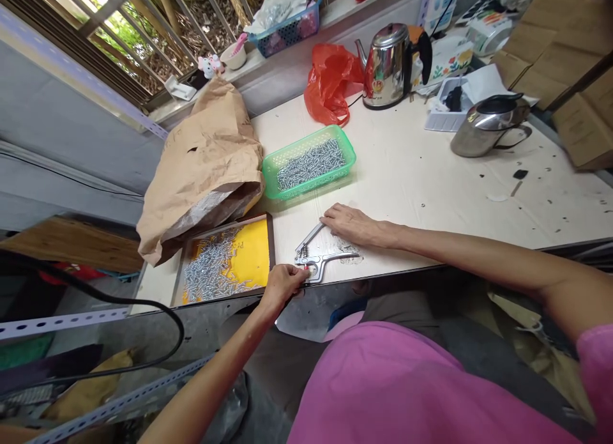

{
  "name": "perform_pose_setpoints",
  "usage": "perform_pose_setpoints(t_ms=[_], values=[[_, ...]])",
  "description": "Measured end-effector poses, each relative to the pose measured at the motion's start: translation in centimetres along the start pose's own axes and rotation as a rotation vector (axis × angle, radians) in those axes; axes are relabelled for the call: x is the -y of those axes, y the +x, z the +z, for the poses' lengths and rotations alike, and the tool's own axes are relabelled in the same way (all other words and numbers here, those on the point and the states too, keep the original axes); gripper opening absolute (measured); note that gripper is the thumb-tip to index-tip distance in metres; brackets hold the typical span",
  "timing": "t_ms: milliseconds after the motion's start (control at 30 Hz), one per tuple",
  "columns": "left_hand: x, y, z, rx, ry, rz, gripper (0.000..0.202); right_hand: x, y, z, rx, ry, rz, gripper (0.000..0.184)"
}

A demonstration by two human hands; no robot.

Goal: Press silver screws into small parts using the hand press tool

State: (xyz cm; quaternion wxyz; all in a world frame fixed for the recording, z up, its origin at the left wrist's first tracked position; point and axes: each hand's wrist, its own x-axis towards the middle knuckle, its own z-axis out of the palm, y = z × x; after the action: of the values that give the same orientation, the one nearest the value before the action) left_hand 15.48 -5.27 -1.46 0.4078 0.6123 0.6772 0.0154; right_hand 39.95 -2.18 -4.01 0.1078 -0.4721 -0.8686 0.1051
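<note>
A silver plier-like hand press (313, 259) with a spring and a curved frame lies near the table's front edge, its two arms spread apart. My right hand (352, 225) rests with bent fingers around the end of its upper arm. At the jaw end, my left hand (286, 281) is closed in a pinch; whatever sits between those fingertips is too small to make out. A bit of red shows at the jaw beside them. Left of the press is a shallow tray (271, 243) with a yellow bottom, holding many small silver metal pieces. A green basket (306, 193) behind holds more.
A crumpled brown paper bag (205, 150) leans by the tray. Farther back are a red plastic bag (330, 83), a steel kettle (387, 67), a metal jug (488, 128) and a white box (443, 112). Cardboard boxes (584, 112) stand at the right.
</note>
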Motion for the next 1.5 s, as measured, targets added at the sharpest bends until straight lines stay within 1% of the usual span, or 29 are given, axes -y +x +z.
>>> perform_pose_setpoints(t_ms=[67, 133, 167, 233, 300, 400, 467, 533, 633, 767, 900, 1033, 1100, 1167, 1233, 1267, 1333, 1367, 1433, 1500], values=[[-0.4, -0.2, 0.0, -0.045, 0.091, 0.038, 0.037, -0.1, 0.1, 0.1, -0.009, -0.006, 0.003, 0.022], [-0.7, -0.2, 0.1, -0.073, 0.124, 0.069, 0.036, -0.4, 0.3, 0.1, -0.01, -0.021, 0.027, 0.022], [-0.8, -0.1, 0.1, -0.066, 0.108, 0.071, 0.032, -0.6, 0.5, 0.2, -0.003, -0.028, 0.045, 0.023], [-0.8, 0.0, 0.1, -0.014, 0.024, 0.043, 0.025, -1.2, 0.8, 0.2, 0.012, -0.029, 0.07, 0.025], [-0.6, 0.0, 0.0, 0.04, -0.106, -0.006, 0.02, -1.7, 1.0, 0.2, 0.008, -0.015, 0.073, 0.027], [-0.3, -0.3, 0.0, 0.062, -0.28, -0.052, 0.016, -2.3, 0.8, 0.0, -0.033, 0.013, 0.044, 0.029], [-0.2, -0.5, 0.1, 0.061, -0.325, -0.064, 0.015, -2.7, 0.3, -0.4, -0.051, 0.04, 0.017, 0.031], [-0.4, -0.7, 0.3, 0.053, -0.302, -0.059, 0.014, -3.1, -0.3, -0.9, -0.067, 0.079, 0.0, 0.033], [-1.1, -0.9, 0.7, 0.011, -0.138, 0.009, 0.013, -4.0, -1.6, -1.4, -0.104, 0.14, 0.001, 0.035], [-2.1, -0.9, 1.3, -0.111, 0.157, 0.182, 0.016, -5.2, -3.1, -1.3, -0.102, 0.165, 0.032, 0.041], [-2.3, -0.8, 1.7, -0.11, 0.365, 0.287, 0.011, -5.5, -3.5, -0.7, -0.086, 0.126, 0.086, 0.042], [-1.7, -0.9, 1.6, -0.121, 0.619, 0.355, 0.017, -4.5, -3.1, -0.6, -0.071, 0.009, 0.136, 0.033], [-1.1, -1.2, 1.5, -0.13, 0.742, 0.398, 0.019, -3.4, -3.3, -1.0, -0.075, -0.047, 0.153, 0.029], [-0.7, -1.4, 1.5, -0.14, 0.796, 0.447, 0.018, -1.8, -4.2, -1.4, -0.081, -0.052, 0.151, 0.026], [-0.5, -1.5, 1.4, -0.159, 0.745, 0.466, 0.016, -0.1, -5.6, -1.7, -0.067, -0.017, 0.133, 0.026], [-0.6, -1.4, 1.4, -0.167, 0.669, 0.454, 0.014, 0.7, -6.4, -1.7, -0.055, 0.005, 0.12, 0.026], [-1.0, -1.1, 1.3, -0.14, 0.413, 0.355, 0.013, 2.0, -7.9, -1.6, -0.027, 0.034, 0.11, 0.025], [-1.3, -0.9, 1.3, -0.094, 0.246, 0.273, 0.013, 2.4, -8.4, -1.4, -0.016, 0.042, 0.118, 0.022], [-1.8, -0.4, 1.4, 0.04, -0.09, 0.097, 0.015, 3.0, -9.0, -1.2, 0.007, 0.043, 0.147, 0.018], [-2.3, 0.0, 1.6, 0.147, -0.33, -0.025, 0.019, 3.3, -8.8, -1.3, 0.047, 0.03, 0.179, 0.019]])
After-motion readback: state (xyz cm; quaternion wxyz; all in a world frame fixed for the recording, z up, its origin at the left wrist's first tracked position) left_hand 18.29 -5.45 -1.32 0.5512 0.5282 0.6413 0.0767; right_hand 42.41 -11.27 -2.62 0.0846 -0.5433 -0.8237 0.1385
